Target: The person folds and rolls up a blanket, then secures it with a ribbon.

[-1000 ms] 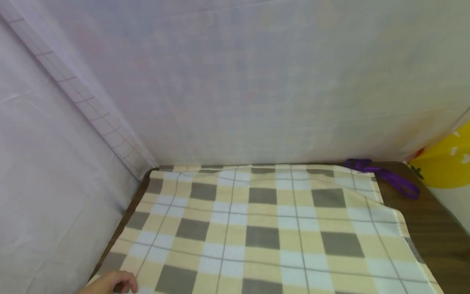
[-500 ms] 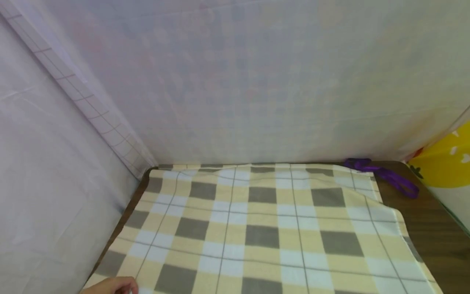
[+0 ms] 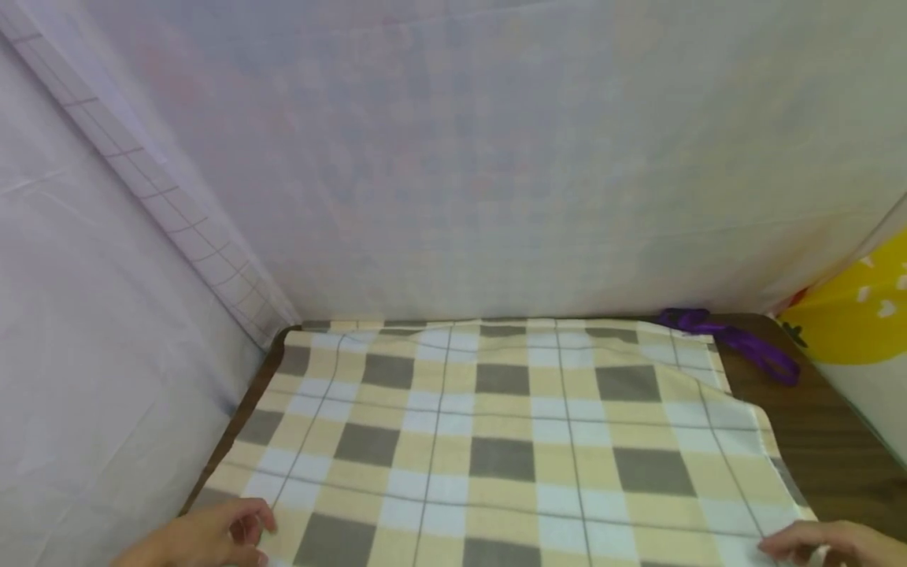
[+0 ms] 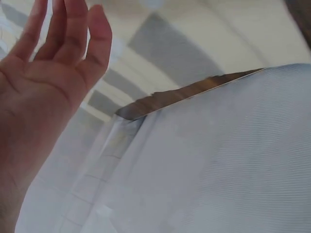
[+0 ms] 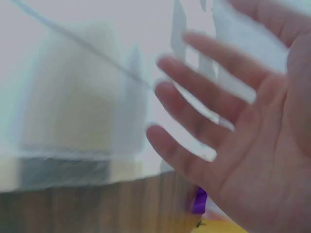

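A checked cloth (image 3: 503, 425) in cream, white and grey lies spread with low wrinkles over a dark wooden table (image 3: 829, 429). One layer overlaps another along its far and right edges. My left hand (image 3: 201, 537) is over the cloth's near left part, fingers loosely bent and holding nothing. The left wrist view shows the same hand (image 4: 53, 73) with its palm toward the camera. At the near right edge of the cloth is my right hand (image 3: 832, 542). Its fingers (image 5: 199, 77) are spread and hold nothing in the right wrist view.
A purple ribbon (image 3: 754, 346) lies at the back right, partly on the cloth's corner. Pale hanging sheets (image 3: 460, 173) stand behind the table and along its left side (image 3: 85, 378). A yellow printed fabric (image 3: 857, 315) hangs at the right.
My right hand has come into the head view at the lower right. The left hand has risen slightly in view, its fingers a little more spread. The cloth looks the same.
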{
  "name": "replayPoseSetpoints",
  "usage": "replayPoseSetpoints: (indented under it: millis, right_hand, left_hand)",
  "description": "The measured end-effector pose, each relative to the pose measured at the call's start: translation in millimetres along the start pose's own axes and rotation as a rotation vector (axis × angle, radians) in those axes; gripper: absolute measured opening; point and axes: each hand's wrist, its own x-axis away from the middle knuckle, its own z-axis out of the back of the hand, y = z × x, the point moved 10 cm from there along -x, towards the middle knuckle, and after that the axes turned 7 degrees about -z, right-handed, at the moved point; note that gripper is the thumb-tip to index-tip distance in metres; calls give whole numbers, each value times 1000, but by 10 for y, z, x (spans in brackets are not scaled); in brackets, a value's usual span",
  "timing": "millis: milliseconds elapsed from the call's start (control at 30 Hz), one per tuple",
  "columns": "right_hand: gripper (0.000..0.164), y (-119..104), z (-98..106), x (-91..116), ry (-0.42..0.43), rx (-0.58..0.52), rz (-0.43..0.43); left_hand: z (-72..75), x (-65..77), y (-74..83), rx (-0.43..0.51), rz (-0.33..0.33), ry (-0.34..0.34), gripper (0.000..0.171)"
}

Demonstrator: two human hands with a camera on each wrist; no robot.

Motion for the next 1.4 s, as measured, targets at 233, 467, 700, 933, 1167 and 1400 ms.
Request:
replayPoseSetpoints:
  millis: [233,467,700,933,1167,1400]
  right_hand:
    - [40,-370,568,-141,554,583,-39]
    - [30,-429,1079,-458,683,631,-174]
    - [27,-117,1442,-769,693,637,-341]
    - [56,373,1524,-939,587,611,-585]
    - [74,526,1519,-949,487,709,-681]
    - [79,608,1573,-818,467,617,-733]
  left_hand:
    - [345,-143,75,-457,103,197,43]
    - [487,-131,-24,-469,206,295,71]
    - [445,-69,-174,-474,349,299,94]
    - [324,-41,-364,-476,458,272,113]
    - [182,-78,-396,-499,470,263,124]
    - [53,-140,-491,-527,509,235,127]
